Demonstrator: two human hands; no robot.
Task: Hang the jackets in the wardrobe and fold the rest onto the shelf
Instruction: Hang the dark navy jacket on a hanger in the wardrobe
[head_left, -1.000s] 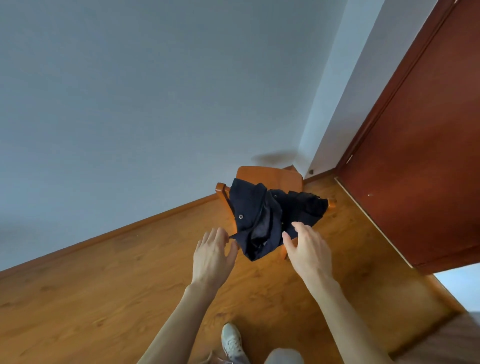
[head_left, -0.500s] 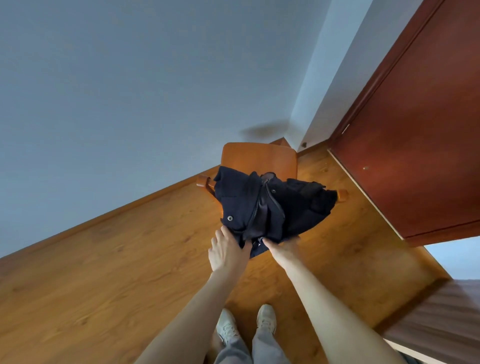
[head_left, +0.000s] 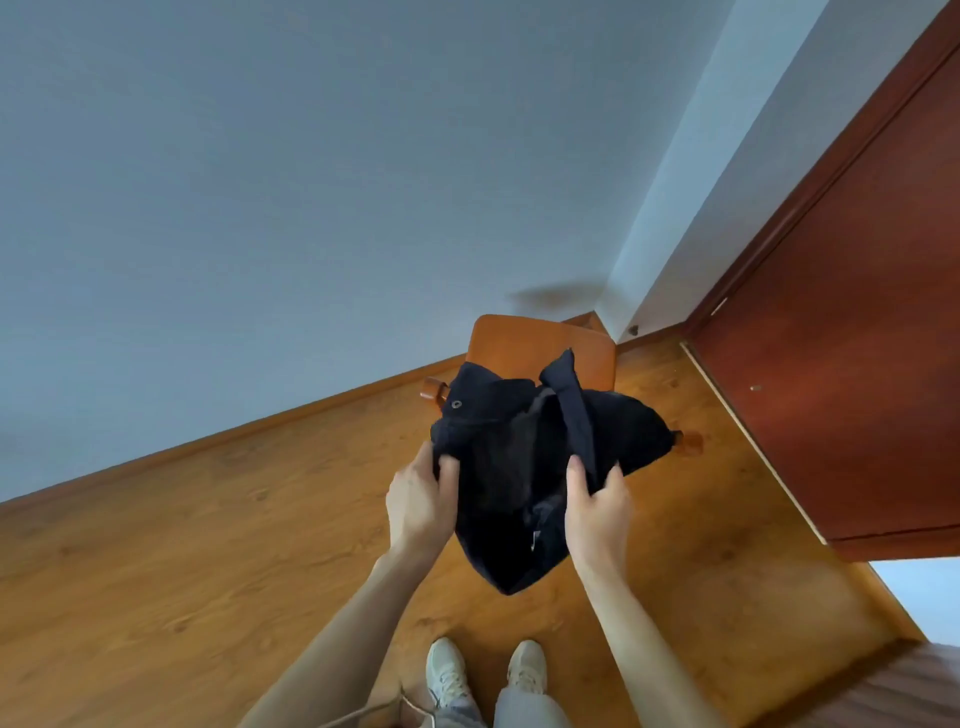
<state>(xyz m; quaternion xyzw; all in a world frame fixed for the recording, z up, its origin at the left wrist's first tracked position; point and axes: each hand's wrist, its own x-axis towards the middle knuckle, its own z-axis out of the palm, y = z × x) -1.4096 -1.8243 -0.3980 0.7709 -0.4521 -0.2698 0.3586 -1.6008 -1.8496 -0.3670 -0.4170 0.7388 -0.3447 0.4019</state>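
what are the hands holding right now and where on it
Both hold the dark jacket over the wooden chair: the left hand grips its left edge, the right hand a fold at its right.
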